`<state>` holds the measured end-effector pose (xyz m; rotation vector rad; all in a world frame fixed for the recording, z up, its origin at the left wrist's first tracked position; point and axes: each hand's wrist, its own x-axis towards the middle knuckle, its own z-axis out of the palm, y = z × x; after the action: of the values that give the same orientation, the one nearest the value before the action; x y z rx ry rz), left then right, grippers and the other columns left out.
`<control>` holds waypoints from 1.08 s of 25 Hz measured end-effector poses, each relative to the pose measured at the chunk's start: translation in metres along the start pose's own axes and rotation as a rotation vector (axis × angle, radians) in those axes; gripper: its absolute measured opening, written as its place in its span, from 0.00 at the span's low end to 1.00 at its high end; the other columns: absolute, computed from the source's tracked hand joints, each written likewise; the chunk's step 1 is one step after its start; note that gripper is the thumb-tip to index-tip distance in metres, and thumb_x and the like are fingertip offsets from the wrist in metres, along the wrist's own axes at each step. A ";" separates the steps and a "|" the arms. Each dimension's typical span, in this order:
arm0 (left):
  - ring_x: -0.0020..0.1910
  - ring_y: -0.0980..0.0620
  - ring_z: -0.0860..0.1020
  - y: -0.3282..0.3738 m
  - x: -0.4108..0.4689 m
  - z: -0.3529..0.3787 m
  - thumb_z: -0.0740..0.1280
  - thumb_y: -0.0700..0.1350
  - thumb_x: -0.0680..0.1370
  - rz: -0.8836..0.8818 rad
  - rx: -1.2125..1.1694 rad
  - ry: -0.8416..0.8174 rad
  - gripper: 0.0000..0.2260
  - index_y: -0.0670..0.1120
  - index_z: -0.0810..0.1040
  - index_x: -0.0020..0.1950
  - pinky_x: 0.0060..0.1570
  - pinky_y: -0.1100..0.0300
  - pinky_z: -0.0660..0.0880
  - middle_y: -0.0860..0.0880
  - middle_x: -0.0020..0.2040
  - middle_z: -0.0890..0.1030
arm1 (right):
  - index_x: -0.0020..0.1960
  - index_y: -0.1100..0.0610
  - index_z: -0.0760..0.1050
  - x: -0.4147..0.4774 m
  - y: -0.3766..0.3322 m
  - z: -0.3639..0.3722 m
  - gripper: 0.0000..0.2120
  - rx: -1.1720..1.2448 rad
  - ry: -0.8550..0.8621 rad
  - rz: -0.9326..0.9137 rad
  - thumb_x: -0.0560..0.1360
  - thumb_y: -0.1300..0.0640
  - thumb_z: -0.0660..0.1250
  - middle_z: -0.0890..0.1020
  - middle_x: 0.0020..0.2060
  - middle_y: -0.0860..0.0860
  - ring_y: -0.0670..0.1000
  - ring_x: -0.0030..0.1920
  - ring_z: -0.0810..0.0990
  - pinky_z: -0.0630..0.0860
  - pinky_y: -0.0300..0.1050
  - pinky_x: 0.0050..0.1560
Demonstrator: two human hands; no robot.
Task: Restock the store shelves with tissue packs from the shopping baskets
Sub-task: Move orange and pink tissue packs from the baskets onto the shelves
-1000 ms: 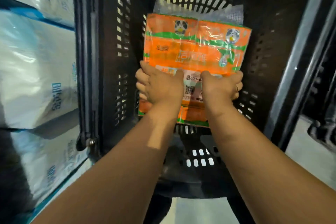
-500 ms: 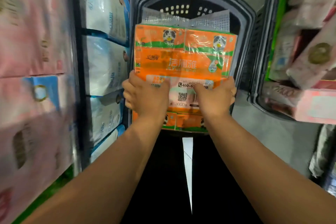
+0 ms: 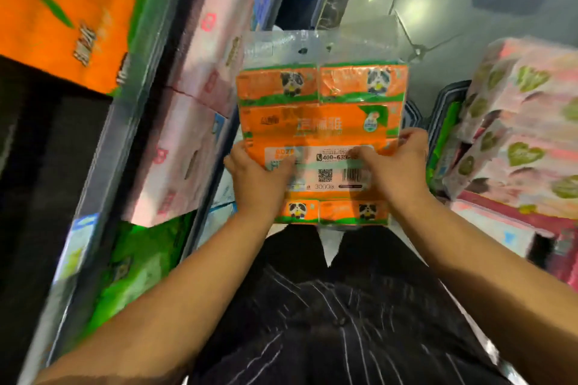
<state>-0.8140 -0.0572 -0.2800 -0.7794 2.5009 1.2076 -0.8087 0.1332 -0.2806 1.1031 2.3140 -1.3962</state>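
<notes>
**RISK NOTICE: 2-HAND CARRY OF THE PACK**

**Grip.** The left hand (image 3: 259, 178) and right hand (image 3: 397, 166) both clamp the pack (image 3: 319, 122). Each thumb lies on the front face and the fingers curl round a side edge. Both holds sit on the lower half. How far the fingers reach behind cannot be told.

**Position.** The pack hangs in the air in front of the person, face up to the camera. It is between the shelf (image 3: 106, 147) on the left and the basket (image 3: 450, 97) on the right, and appears to touch neither.

**Hazards.**

1. Slip. The wrap is glossy film, which probably handles slick. With both holds low, the upper half and the clear flap (image 3: 319, 44) have no support. A fast swing could let the pack fold or slide out and drop to the floor (image 3: 438, 9).
2. Left contact. The pink packs (image 3: 200, 103) stand just beside the pack's left edge and look tilted. A turn toward the shelf could knock them loose.
3. Right contact. The heart packs (image 3: 525, 122) are piled high near the right forearm. An elbow swing could topple them.
4. Misplacement. Matching orange stock (image 3: 56, 9) lies at the upper left. The view is blurred there, so a hurried insertion risks catching the shelf edge and tearing the film.
</notes>
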 end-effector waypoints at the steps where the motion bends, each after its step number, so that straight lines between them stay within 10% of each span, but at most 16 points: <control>1: 0.58 0.51 0.71 0.005 -0.007 -0.006 0.77 0.49 0.68 0.008 -0.024 0.035 0.32 0.46 0.63 0.65 0.56 0.56 0.71 0.46 0.63 0.67 | 0.54 0.53 0.61 0.000 -0.011 -0.009 0.31 0.001 -0.033 -0.031 0.62 0.49 0.77 0.76 0.51 0.53 0.54 0.53 0.78 0.76 0.52 0.55; 8: 0.53 0.50 0.78 0.025 -0.070 -0.042 0.76 0.47 0.70 -0.115 -0.234 0.280 0.27 0.52 0.62 0.61 0.51 0.53 0.75 0.51 0.56 0.77 | 0.60 0.47 0.66 -0.018 -0.054 -0.039 0.37 -0.144 -0.288 -0.334 0.54 0.38 0.69 0.79 0.55 0.51 0.56 0.59 0.76 0.74 0.58 0.60; 15: 0.56 0.52 0.77 0.016 -0.128 -0.096 0.75 0.48 0.71 -0.180 -0.393 0.534 0.32 0.52 0.62 0.70 0.56 0.52 0.75 0.54 0.58 0.76 | 0.66 0.48 0.63 -0.062 -0.092 -0.037 0.32 -0.225 -0.548 -0.626 0.67 0.52 0.75 0.72 0.48 0.40 0.42 0.52 0.72 0.70 0.48 0.58; 19: 0.58 0.54 0.77 0.003 -0.153 -0.130 0.75 0.57 0.67 -0.182 -0.379 0.602 0.34 0.64 0.63 0.68 0.59 0.47 0.75 0.55 0.62 0.76 | 0.57 0.42 0.64 -0.089 -0.112 -0.020 0.28 -0.217 -0.591 -0.816 0.63 0.49 0.74 0.75 0.52 0.49 0.53 0.57 0.75 0.73 0.59 0.58; 24: 0.54 0.58 0.77 -0.009 -0.185 -0.165 0.76 0.53 0.70 -0.232 -0.551 0.694 0.29 0.56 0.65 0.65 0.58 0.47 0.76 0.59 0.57 0.77 | 0.58 0.49 0.64 -0.119 -0.135 0.008 0.28 -0.152 -0.713 -0.851 0.66 0.58 0.78 0.77 0.53 0.52 0.51 0.53 0.78 0.72 0.39 0.47; 27: 0.52 0.58 0.79 -0.014 -0.196 -0.187 0.74 0.64 0.64 -0.242 -0.731 0.733 0.32 0.54 0.68 0.62 0.57 0.43 0.76 0.59 0.51 0.79 | 0.61 0.46 0.65 -0.132 -0.145 0.020 0.31 -0.133 -0.798 -0.916 0.64 0.48 0.76 0.77 0.55 0.52 0.53 0.57 0.77 0.75 0.49 0.55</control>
<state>-0.6443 -0.1416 -0.0857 -1.9358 2.2714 2.0435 -0.8219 0.0138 -0.1246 -0.6032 2.2153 -1.4741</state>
